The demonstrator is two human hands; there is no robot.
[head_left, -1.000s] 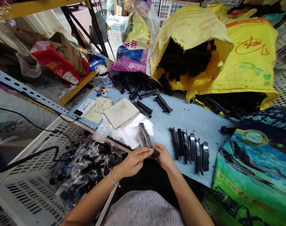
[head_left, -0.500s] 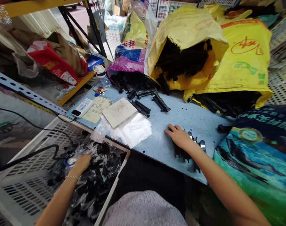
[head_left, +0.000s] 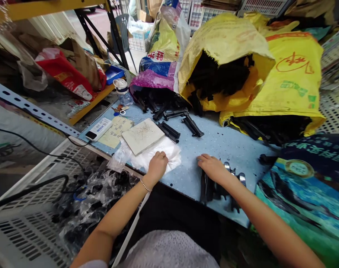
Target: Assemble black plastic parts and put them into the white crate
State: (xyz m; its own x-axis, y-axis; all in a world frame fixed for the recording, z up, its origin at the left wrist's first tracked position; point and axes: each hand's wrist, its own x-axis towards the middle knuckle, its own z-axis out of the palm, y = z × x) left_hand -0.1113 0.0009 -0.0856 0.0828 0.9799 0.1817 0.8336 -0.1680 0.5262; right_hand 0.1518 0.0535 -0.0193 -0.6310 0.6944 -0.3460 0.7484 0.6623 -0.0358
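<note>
My left hand [head_left: 157, 164] is on the stack of thin white plastic bags [head_left: 141, 160], its fingers curled in and pinching the top film, which wrinkles beside them. A square grey tile [head_left: 143, 136] weighs down the back of that stack. Over a row of black plastic parts [head_left: 207, 190] lies my right hand [head_left: 212, 169], fingers bent round the far end of the nearest ones. Its fingertips are partly hidden. Shiny metal-like ends [head_left: 242, 179] stick up from parts to the right of this hand.
More black parts [head_left: 192, 124] spill from a purple sack [head_left: 158, 76] and an open yellow sack [head_left: 227, 41]. At left, a white crate [head_left: 26, 230] holds bagged black pieces [head_left: 93, 201]. A white device [head_left: 99, 129], a note [head_left: 116, 132] and a bottle [head_left: 124, 95] stand near the shelf.
My left hand has left the crate of bagged pieces and come up right onto the white bags. My right hand stays at the black parts, its fingers now less spread.
</note>
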